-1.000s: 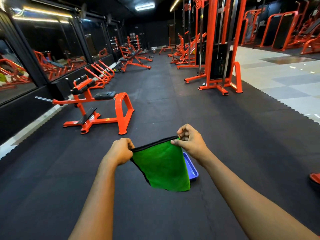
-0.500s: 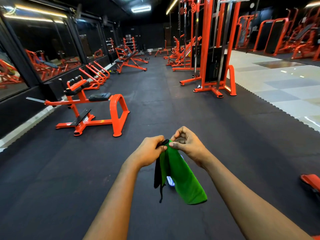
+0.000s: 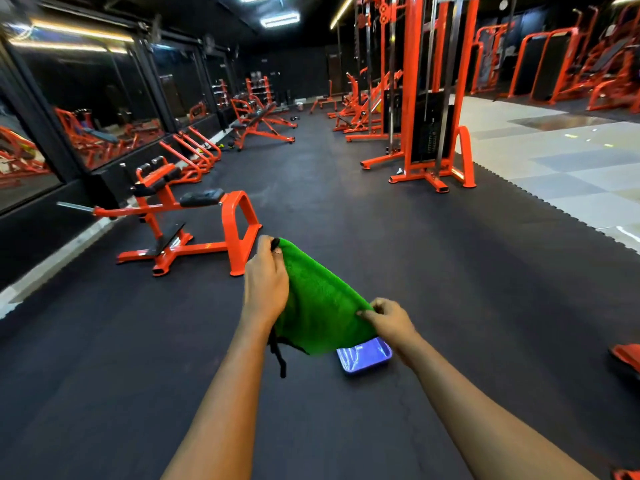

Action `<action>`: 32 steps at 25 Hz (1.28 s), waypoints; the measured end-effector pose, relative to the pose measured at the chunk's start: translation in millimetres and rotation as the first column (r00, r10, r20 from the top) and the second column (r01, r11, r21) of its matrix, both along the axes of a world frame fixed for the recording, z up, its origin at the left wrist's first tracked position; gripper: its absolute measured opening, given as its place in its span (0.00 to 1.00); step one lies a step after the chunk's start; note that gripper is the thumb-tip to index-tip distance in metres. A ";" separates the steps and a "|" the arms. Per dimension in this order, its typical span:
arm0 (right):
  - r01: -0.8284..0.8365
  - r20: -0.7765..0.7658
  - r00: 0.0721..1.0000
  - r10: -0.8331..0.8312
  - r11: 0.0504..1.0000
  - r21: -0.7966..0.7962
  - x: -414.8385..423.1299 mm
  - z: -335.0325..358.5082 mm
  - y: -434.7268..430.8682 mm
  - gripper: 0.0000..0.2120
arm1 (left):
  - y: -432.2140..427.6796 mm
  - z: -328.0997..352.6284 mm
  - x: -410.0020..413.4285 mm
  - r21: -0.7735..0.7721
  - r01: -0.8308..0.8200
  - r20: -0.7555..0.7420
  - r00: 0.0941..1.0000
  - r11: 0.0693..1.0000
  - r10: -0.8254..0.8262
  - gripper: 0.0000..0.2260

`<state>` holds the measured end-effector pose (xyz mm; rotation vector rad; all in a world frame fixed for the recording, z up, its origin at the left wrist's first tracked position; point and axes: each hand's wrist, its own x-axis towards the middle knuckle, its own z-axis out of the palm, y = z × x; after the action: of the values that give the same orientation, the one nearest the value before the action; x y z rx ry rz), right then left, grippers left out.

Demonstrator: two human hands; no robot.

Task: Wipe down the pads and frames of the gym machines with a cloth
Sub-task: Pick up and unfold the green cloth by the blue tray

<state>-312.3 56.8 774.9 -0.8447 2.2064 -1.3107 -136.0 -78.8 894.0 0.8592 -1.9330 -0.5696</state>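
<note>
Mid-frame, the left hand (image 3: 266,284) pinches the green cloth (image 3: 320,306) by its far corner, the right hand (image 3: 389,320) its near edge (no legible writing anywhere).

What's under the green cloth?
A blue tray lies on the black floor mat below the green cloth. Only its near right part shows; the cloth covers the rest.
</note>
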 end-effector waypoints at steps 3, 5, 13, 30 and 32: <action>0.096 -0.068 0.993 -0.098 0.995 -0.027 -11.4 3.9 -3.8 0.11 | -6.4 -11.6 12.3 0.025 -0.074 -0.057 0.995 0.997 0.076 0.09; -0.079 -0.010 0.997 0.079 0.996 0.028 -17.3 7.8 -1.7 0.08 | -9.2 -15.6 17.4 0.008 -0.099 -0.067 0.993 0.995 0.100 0.08; -0.021 0.232 0.969 0.087 0.962 -0.271 -20.4 15.4 4.0 0.06 | -15.3 -19.5 36.4 0.067 -0.304 -0.012 0.952 0.950 0.305 0.07; 0.267 -0.069 0.929 -0.363 0.787 -0.556 11.0 61.9 -14.2 0.11 | -14.6 -14.3 45.3 0.138 -0.416 -0.188 0.880 0.899 0.437 0.10; 0.313 -0.079 0.907 -0.414 0.786 -0.533 15.0 62.5 -18.6 0.12 | -14.5 -9.6 45.0 0.152 -0.453 -0.126 0.872 0.878 0.472 0.11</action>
<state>-297.3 38.2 837.4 -0.7619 2.2761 -2.1587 -91.0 -93.2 884.4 1.2681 -1.4837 -0.4462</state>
